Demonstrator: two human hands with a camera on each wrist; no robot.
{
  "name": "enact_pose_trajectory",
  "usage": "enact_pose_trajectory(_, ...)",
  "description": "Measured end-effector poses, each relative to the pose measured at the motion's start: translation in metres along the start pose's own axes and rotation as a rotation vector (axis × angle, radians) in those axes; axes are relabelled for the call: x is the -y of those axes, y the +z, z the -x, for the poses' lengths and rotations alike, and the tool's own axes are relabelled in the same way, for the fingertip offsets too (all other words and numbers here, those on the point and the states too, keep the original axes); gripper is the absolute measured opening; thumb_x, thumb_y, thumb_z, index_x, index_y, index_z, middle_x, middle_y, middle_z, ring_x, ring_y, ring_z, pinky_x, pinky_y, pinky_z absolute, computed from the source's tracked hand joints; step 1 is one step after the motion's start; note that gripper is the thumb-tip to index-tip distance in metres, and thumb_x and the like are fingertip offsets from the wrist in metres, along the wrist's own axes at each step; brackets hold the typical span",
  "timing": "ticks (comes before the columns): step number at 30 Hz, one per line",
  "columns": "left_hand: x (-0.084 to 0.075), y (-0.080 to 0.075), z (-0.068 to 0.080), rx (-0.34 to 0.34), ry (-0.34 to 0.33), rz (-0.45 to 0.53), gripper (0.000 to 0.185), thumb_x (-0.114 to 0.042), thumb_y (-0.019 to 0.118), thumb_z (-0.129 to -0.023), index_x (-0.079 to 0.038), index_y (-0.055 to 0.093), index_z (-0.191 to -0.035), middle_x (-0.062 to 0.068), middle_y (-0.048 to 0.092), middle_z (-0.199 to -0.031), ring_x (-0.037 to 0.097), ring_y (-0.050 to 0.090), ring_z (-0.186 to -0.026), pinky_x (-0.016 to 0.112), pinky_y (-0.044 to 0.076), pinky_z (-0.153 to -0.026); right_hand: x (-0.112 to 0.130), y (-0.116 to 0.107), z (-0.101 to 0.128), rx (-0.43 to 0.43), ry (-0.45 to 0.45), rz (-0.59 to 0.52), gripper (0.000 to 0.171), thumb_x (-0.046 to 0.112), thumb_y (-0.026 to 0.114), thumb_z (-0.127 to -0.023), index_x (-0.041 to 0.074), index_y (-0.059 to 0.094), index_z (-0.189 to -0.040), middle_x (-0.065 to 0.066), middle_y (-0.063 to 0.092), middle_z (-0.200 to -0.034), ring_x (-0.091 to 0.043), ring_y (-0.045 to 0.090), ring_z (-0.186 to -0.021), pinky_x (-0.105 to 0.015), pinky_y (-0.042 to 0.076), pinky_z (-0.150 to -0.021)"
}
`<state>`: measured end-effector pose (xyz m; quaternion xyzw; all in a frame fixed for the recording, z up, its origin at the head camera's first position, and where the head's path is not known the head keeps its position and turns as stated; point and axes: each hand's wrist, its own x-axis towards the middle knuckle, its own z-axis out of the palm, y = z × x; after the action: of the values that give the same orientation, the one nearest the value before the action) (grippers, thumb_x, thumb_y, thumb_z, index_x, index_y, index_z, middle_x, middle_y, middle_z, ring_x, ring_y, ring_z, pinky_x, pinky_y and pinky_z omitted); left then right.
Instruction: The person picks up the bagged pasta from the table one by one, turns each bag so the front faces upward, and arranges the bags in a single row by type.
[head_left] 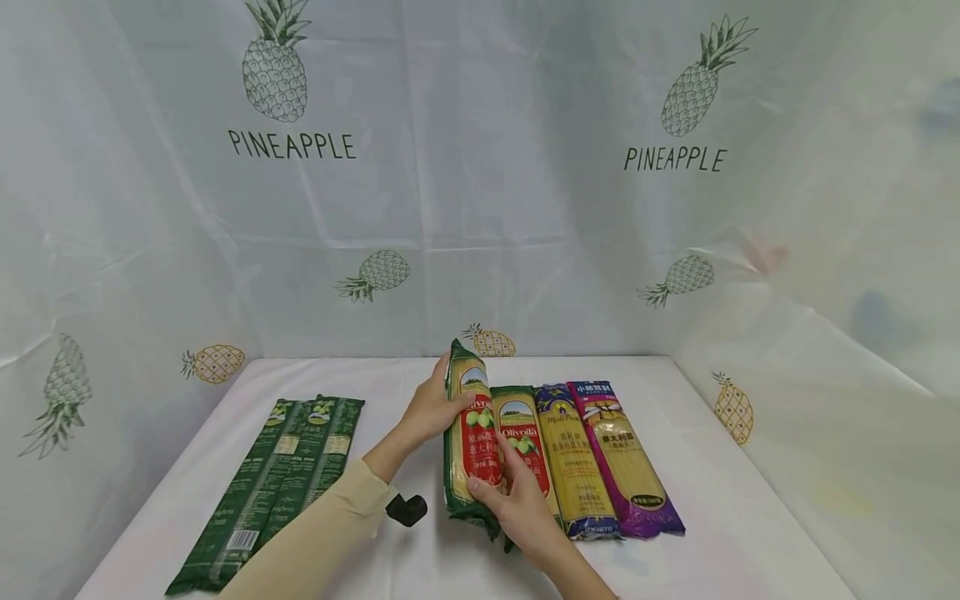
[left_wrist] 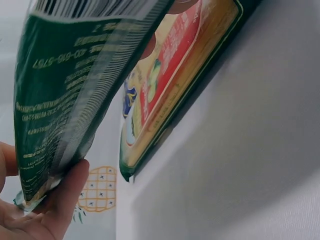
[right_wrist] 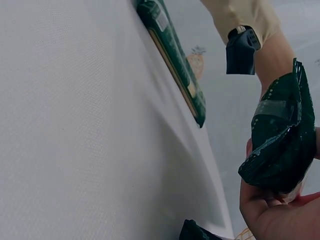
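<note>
Both hands hold a green-edged pack of spaghetti (head_left: 468,467) with a red Olivoilà label, tilted above the table. My left hand (head_left: 433,407) grips its upper part, thumb on the front; in the left wrist view the fingers (left_wrist: 70,192) wrap the pack's green printed back (left_wrist: 70,85). Lower down, my right hand (head_left: 522,506) grips the right side, thumb across the front. The folded green end (right_wrist: 280,140) shows above the right hand (right_wrist: 275,212) in the right wrist view. Right beside it lies a matching Olivoilà pack (head_left: 519,410), partly hidden by the right hand.
Farther right lie a yellow-and-blue spaghetti pack (head_left: 576,458) and a purple-and-pink one (head_left: 626,454). Green packs (head_left: 281,467) lie back side up at the left. A small black device (head_left: 407,510) shows by the left sleeve. A pineapple-print curtain (head_left: 465,192) surrounds the table.
</note>
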<state>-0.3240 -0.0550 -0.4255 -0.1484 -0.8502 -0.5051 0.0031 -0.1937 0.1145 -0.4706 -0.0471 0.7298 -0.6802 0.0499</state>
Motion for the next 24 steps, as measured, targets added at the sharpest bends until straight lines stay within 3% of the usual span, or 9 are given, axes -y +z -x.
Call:
enact_pose_trajectory(7, 0.001, 0.001, 0.001, -0.016, -0.071, 0.056, 0.088, -0.025, 0.067, -0.106, -0.018, 0.011, -0.173, 0.027, 0.057, -0.150, 0.043, 0.063, -0.129, 0.061, 0.051, -0.104, 0.002, -0.002, 0.000, -0.010, 0.020, 0.062, 0.092, 0.038, 0.077, -0.100, 0.014, 0.023, -0.171, -0.020, 0.056, -0.148, -0.025, 0.058, -0.122, -0.042, 0.057, -0.100)
enact_pose_trajectory(11, 0.004, 0.001, 0.000, -0.009, -0.079, 0.090, 0.087, -0.023, 0.065, -0.107, -0.020, 0.009, -0.173, 0.026, 0.055, -0.152, 0.045, 0.058, -0.135, 0.065, 0.046, -0.109, 0.004, -0.005, 0.000, -0.006, 0.057, 0.092, 0.091, 0.042, 0.074, -0.101, 0.017, 0.022, -0.171, -0.015, 0.060, -0.140, -0.025, 0.054, -0.120, -0.044, 0.054, -0.098)
enact_pose_trajectory(18, 0.008, 0.000, 0.000, 0.015, -0.105, 0.180, 0.085, -0.019, 0.061, -0.108, -0.021, 0.006, -0.173, 0.026, 0.050, -0.156, 0.044, 0.054, -0.139, 0.066, 0.041, -0.114, 0.004, -0.013, 0.002, 0.073, 0.140, -0.027, 0.085, 0.044, 0.067, -0.105, 0.028, 0.019, -0.172, -0.011, 0.057, -0.122, -0.023, 0.054, -0.105, -0.035, 0.049, -0.079)
enact_pose_trajectory(24, 0.008, -0.002, 0.002, 0.024, -0.110, 0.217, 0.084, -0.015, 0.058, -0.109, -0.022, 0.005, -0.173, 0.028, 0.043, -0.161, 0.049, 0.047, -0.144, 0.068, 0.035, -0.117, 0.002, -0.018, 0.004, 0.143, 0.194, -0.142, 0.085, 0.040, 0.065, -0.107, 0.029, 0.013, -0.173, -0.020, 0.051, -0.145, -0.023, 0.063, -0.112, -0.040, 0.057, -0.088)
